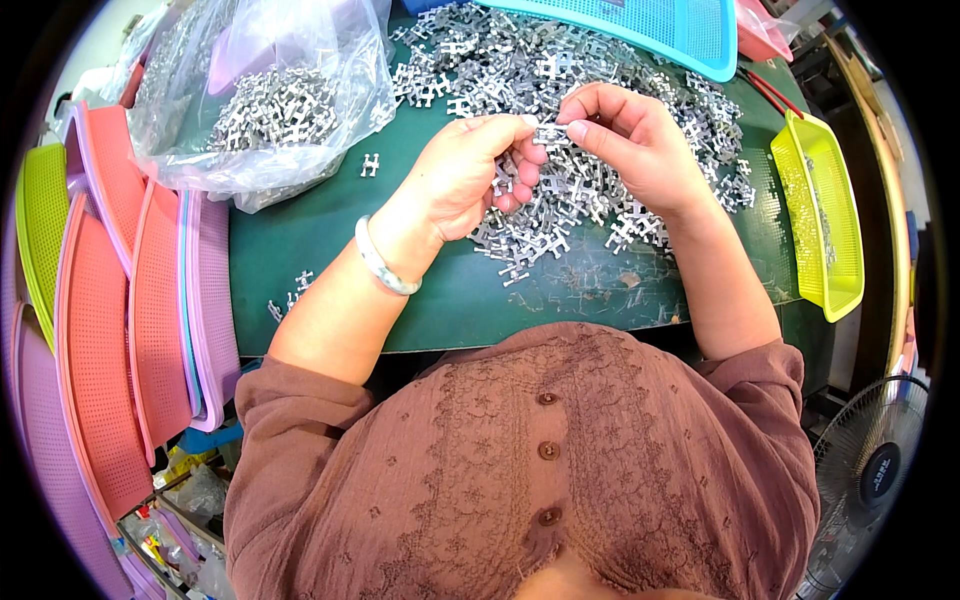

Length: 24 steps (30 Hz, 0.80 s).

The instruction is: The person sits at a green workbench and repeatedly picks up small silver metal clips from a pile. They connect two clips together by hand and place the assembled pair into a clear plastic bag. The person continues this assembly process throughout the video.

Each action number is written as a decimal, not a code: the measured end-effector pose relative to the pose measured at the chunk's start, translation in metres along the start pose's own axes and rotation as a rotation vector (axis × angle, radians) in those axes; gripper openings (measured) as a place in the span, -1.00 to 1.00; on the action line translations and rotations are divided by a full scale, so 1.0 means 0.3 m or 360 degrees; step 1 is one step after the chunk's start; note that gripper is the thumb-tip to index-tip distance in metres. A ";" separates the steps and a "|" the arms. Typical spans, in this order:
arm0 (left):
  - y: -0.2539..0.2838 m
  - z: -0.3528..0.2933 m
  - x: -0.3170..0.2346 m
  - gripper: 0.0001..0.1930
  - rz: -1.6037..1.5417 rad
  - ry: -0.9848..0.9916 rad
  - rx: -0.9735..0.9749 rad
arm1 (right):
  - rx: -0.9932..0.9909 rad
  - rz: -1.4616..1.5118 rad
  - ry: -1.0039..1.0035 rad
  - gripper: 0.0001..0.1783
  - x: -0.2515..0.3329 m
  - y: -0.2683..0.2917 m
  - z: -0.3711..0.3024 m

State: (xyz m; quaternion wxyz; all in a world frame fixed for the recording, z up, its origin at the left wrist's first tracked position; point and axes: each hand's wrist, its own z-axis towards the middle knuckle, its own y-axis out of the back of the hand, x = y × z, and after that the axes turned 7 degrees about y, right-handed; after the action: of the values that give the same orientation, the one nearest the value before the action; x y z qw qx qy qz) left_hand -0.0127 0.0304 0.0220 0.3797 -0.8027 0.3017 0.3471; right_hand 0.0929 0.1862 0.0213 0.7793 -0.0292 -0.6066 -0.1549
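Note:
A small silver H-shaped metal part (551, 133) is pinched between both hands above the table. My left hand (478, 165), with a pale bangle (382, 262) at its wrist, grips the part's left end with thumb and finger; its other fingers curl inward near another metal piece, and I cannot tell whether they hold it. The thumb and index finger of my right hand (640, 145) close on the right end. Below and beyond the hands spreads a large heap of the same metal parts (560, 215).
A clear plastic bag (165, 140) holding more parts lies at the far left. Loose parts (370, 165) rest beside it on the green table (310, 235). Stacked plastic baskets (100, 330) stand left; a yellow-green basket (850, 235) and a fan (870, 480) are right. A blue basket (690, 35) borders the heap.

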 end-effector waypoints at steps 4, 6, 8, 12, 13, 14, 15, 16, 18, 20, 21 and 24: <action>0.002 -0.002 0.000 -0.75 -0.0013 0.0024 0.0009 | 0.0016 0.0027 -0.0003 -0.88 -0.002 -0.001 -0.002; 0.003 -0.002 0.001 -0.76 -0.0027 0.0025 0.0008 | 0.0025 0.0031 0.0002 -0.88 -0.004 -0.002 -0.003; 0.004 0.000 0.002 -0.76 -0.0056 0.0039 0.0027 | 0.0029 0.0028 0.0014 -0.88 -0.002 -0.005 -0.004; 0.001 -0.004 0.003 -0.75 -0.0084 0.0058 0.0060 | 0.0040 0.0063 -0.0059 -0.88 0.005 -0.012 -0.007; -0.001 -0.006 0.002 -0.74 -0.0078 0.0054 0.0056 | 0.0072 0.0080 -0.0106 -0.87 0.009 -0.008 -0.006; -0.004 -0.007 0.002 -0.72 -0.0058 0.0030 0.0049 | 0.0106 0.0097 -0.0153 -0.87 0.010 -0.005 -0.006; -0.008 -0.007 0.002 -0.71 -0.0037 0.0008 0.0044 | 0.0097 0.0128 -0.0158 -0.86 0.008 -0.006 -0.006; -0.011 -0.007 0.002 -0.70 -0.0017 -0.0015 0.0039 | 0.0088 0.0159 -0.0162 -0.85 0.004 -0.009 -0.006; -0.014 -0.007 0.001 -0.67 0.0038 -0.0023 0.0037 | 0.0076 0.0228 -0.0184 -0.84 -0.002 -0.009 -0.005; -0.012 -0.005 0.001 -0.66 0.0077 -0.0028 0.0051 | 0.0069 0.0304 -0.0219 -0.83 -0.009 -0.005 -0.005; -0.009 -0.002 0.005 -0.65 0.0090 -0.0029 0.0065 | 0.0069 0.0358 -0.0236 -0.82 -0.013 -0.004 -0.005; -0.004 0.000 0.008 -0.64 0.0122 -0.0044 0.0092 | 0.0050 0.0518 -0.0276 -0.82 -0.021 -0.005 -0.006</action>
State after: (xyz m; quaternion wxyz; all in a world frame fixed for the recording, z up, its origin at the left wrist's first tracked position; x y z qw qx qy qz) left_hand -0.0103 0.0305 0.0206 0.3933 -0.7745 0.3367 0.3635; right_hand 0.0929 0.1855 0.0147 0.7392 -0.1281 -0.6611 -0.0142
